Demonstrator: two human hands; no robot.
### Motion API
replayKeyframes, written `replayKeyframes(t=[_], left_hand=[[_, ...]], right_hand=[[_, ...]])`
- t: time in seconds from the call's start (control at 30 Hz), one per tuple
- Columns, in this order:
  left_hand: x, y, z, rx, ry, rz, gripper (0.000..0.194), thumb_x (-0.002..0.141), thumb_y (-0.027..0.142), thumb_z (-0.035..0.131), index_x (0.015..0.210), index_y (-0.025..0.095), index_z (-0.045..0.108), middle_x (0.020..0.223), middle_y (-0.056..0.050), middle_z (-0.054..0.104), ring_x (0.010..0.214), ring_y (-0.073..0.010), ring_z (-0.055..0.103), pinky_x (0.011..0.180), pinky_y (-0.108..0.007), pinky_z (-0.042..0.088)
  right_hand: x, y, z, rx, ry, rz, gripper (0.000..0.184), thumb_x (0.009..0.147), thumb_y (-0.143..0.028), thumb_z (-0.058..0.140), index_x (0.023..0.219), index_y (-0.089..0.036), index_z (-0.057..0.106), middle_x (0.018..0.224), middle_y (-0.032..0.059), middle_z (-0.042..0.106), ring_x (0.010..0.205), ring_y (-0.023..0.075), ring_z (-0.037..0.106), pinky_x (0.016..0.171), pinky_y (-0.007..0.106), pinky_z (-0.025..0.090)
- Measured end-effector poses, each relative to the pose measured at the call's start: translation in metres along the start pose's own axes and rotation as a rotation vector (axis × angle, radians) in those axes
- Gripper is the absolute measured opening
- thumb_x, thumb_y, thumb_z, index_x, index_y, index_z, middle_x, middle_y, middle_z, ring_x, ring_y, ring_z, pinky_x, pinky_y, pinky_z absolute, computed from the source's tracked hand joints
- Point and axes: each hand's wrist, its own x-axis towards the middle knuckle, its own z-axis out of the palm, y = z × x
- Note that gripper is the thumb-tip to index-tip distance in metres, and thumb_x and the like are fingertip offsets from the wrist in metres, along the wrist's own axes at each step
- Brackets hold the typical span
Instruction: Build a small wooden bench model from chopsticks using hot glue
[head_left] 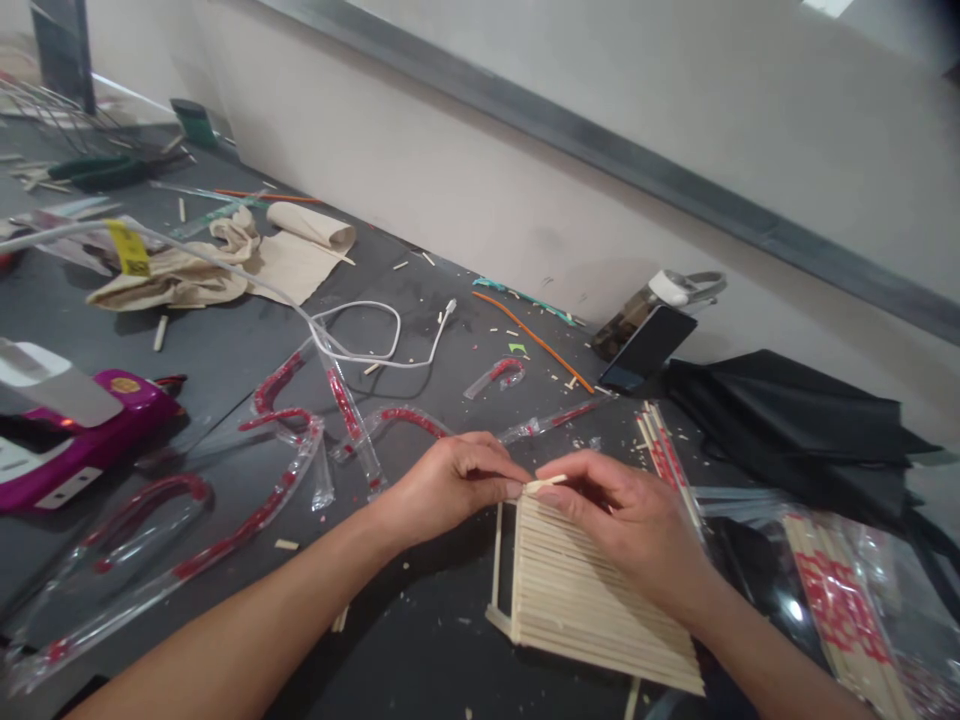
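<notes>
A panel of pale wooden sticks (585,600) laid side by side stands tilted on the dark table, with a thin stick frame (497,560) along its left side. At its upper left corner, the thumb and fingers of my left hand (454,485) are pinched together on the panel's edge. Close beside it, my right hand (626,505) is closed, thumb and index finger on a short wooden stick piece (551,482) at the same corner. My right palm and wrist cover part of the panel's right side.
Candy-cane-shaped red packets (277,495) and a white cable (390,362) lie left. A purple-and-white device (90,430) sits farther left. Behind stand a phone (649,350) and a bottle (637,310). At right are a black bag (787,420) and packaged chopsticks (844,600). Stick scraps litter the table.
</notes>
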Motion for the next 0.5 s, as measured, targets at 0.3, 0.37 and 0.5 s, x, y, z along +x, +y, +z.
replayKeyframes(t=[0.3,0.37,0.5], left_hand=[[0.0001,-0.0004,0.0003,-0.020,0.000,-0.008,0.011,0.082,0.019,0.068,0.088,0.018,0.077,0.082,-0.004,0.067,0.079,-0.0133,0.062,0.076,-0.026,0.049],[0.0001,-0.0006,0.0004,-0.025,0.000,-0.009,0.011,0.082,0.019,0.068,0.088,0.018,0.077,0.082,-0.004,0.067,0.079,-0.0132,0.062,0.075,-0.026,0.049],[0.0006,-0.0010,0.0006,-0.026,0.000,0.006,0.010,0.082,0.018,0.068,0.087,0.018,0.077,0.080,-0.004,0.068,0.078,-0.0133,0.063,0.074,-0.026,0.050]], right_hand=[[0.0022,0.0003,0.0021,-0.017,0.001,-0.013,0.008,0.085,-0.032,0.063,0.085,-0.027,0.070,0.068,-0.0064,0.071,0.059,0.0113,0.063,0.056,0.021,0.047],[0.0019,0.0004,0.0019,-0.020,0.001,-0.017,0.008,0.085,-0.032,0.063,0.085,-0.027,0.069,0.069,-0.0066,0.071,0.060,0.0109,0.063,0.056,0.021,0.047],[0.0018,0.0010,0.0015,-0.024,-0.001,-0.030,0.008,0.086,-0.031,0.062,0.086,-0.027,0.070,0.070,-0.0058,0.071,0.061,0.0114,0.064,0.057,0.022,0.048]])
